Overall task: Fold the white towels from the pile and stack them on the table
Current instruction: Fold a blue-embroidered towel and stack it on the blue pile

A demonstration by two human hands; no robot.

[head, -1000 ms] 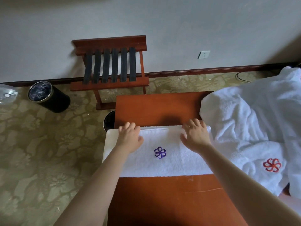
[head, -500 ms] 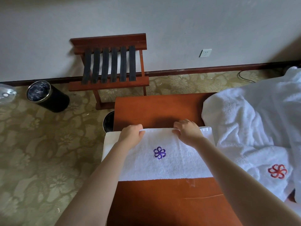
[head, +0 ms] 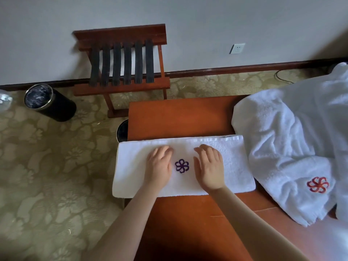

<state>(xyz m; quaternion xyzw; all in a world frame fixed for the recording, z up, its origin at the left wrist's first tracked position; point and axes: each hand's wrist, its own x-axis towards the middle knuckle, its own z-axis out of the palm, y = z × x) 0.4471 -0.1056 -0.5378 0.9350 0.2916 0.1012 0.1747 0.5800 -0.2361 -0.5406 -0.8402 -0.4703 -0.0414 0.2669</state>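
Where the patterned carpet [head: 47, 176] meets the wall, a red-brown wooden surface [head: 180, 117] juts in from the near side. A loose pile of white towels [head: 293, 140] covers the right part of the surface and shows a red flower emblem [head: 317, 184] low down. A folded white towel [head: 233, 162] lies crosswise on the surface, its right end against the pile and its left end hanging past the surface's left edge. A wooden luggage rack [head: 122, 59] with dark straps stands against the wall beyond. A black bin [head: 50, 102] stands on the carpet to the far left, and a second bin [head: 122, 130] is half hidden under the surface's left edge. The left hand [head: 158, 166] and right hand [head: 210, 167] rest palm down on the towel, either side of its purple flower emblem [head: 182, 166]. Each grip is flat, fingers straight, holding nothing. A wall socket [head: 237, 48] sits above the skirting.
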